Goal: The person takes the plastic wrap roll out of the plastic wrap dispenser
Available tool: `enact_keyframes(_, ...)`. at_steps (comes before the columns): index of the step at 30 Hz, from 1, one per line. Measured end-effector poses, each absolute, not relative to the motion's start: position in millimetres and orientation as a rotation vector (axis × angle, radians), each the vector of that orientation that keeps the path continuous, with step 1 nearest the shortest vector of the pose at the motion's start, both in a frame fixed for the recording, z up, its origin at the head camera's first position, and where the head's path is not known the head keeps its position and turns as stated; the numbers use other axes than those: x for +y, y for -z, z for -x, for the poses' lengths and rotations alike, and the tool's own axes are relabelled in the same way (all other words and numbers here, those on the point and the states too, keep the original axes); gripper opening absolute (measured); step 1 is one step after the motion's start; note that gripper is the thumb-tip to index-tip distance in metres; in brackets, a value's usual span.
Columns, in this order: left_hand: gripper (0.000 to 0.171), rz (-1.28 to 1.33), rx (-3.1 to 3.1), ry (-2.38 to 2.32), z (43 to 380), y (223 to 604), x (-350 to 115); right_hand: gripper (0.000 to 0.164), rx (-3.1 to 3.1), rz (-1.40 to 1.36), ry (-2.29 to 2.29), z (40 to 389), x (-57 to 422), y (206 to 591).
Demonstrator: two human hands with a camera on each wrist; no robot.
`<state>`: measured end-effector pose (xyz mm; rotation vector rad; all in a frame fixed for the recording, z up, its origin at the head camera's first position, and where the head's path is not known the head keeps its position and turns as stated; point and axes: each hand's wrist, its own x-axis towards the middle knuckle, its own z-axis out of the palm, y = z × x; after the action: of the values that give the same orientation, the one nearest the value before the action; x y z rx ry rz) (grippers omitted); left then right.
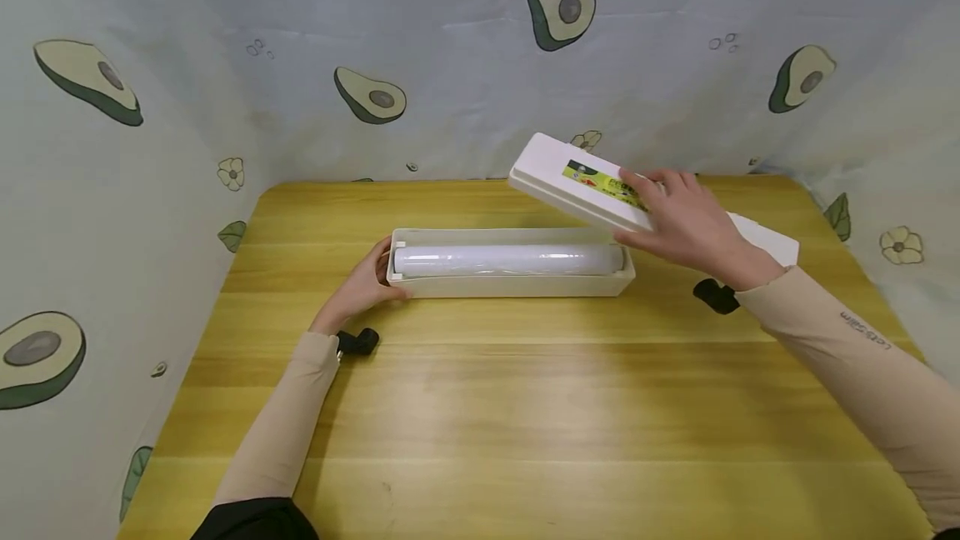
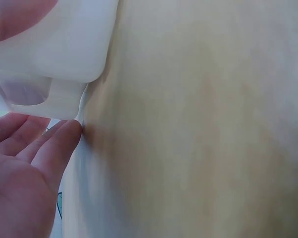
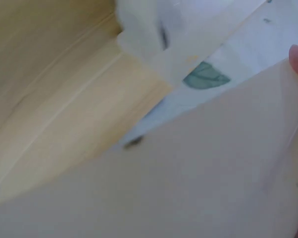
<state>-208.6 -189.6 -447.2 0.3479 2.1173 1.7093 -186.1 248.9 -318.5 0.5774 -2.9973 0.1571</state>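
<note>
A long white cling film box (image 1: 517, 287) stands uncovered on the table, with a glossy roll of film (image 1: 510, 259) lying lengthwise inside. My left hand (image 1: 365, 280) grips the box's left end, thumb at the front and fingers behind. In the left wrist view, the fingers (image 2: 57, 148) lie against the box end (image 2: 65, 44). My right hand (image 1: 686, 219) holds the white lid (image 1: 547, 163), which bears a yellow-green label (image 1: 600, 182) partly covered by the hand. Raised and tilted, the lid's left end is up above the box's right half. The lid's underside (image 3: 164, 183) fills the lower right wrist view.
The wooden table (image 1: 510, 423) stretches in front of the box toward me. Behind it hangs a pale cloth (image 1: 465, 40) printed with avocados, which also borders both sides. Black straps with small cameras (image 1: 358, 342) sit at the wrists.
</note>
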Motion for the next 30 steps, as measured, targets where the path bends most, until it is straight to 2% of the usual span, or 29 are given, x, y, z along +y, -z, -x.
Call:
enact_keyframes(15,0.104,-0.413,2.176,-1.673,204,451,-190,0.092,-3.091,-0.184,-0.205,159,352,336)
enact_keyframes(30,0.104,-0.39,2.203,-1.649,201,450,-189,0.094,-3.128,0.056,-0.209,143,398,382)
